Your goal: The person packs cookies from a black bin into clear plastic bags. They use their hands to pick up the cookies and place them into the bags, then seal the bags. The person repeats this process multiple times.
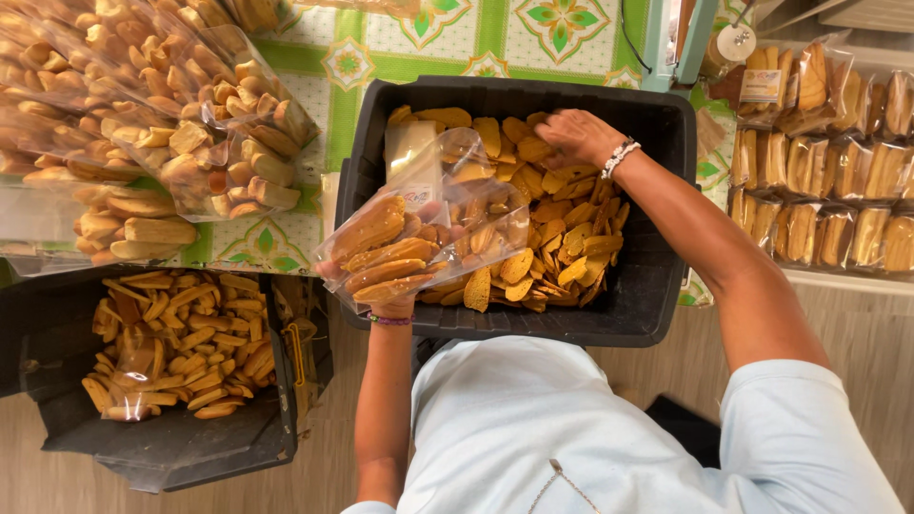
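Note:
A black plastic crate [657, 238] in front of me holds a heap of golden toasted bread slices [562, 228]. My left hand [395, 303] holds a clear plastic bag [419, 238] partly filled with slices, tilted over the crate's near left side. My right hand [576, 133] reaches into the far part of the crate and rests on the loose slices, fingers curled over them. A beaded bracelet sits on my right wrist.
A second black crate [171, 447] with more slices and a small filled bag stands lower left. Big clear bags of bread pieces [162, 124] lie on the green patterned tablecloth at upper left. Packed bags of slices [828, 181] line the right side.

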